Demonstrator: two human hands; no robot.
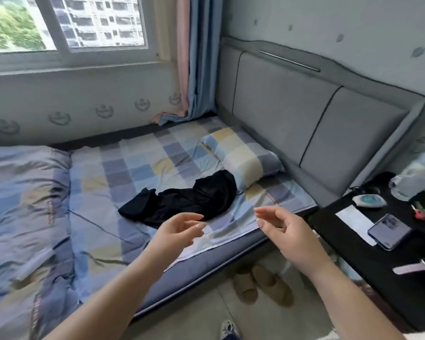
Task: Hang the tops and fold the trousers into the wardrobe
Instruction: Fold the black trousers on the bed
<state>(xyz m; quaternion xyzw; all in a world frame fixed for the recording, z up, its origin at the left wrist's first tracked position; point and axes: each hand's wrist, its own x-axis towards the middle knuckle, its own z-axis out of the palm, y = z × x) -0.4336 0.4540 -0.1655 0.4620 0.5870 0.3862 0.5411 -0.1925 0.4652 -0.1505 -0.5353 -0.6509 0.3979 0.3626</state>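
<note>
Hovering empty: left hand (179, 229), right hand (282, 227), near black garment (189, 200).

garment: one black piece of clothing (182, 201), dark and matte (top or trousers, cannot tell)
state: crumpled, unfolded, creased all over
pose: flat, stretched out, long axis running from lower left up to the right
location: on the checked sheet of the bed (123, 173), near the bed's front edge
right end: touches the corner of the checked pillow (243, 155)
left end: narrower, bunched into a small lump
contact: nothing holding it
</note>
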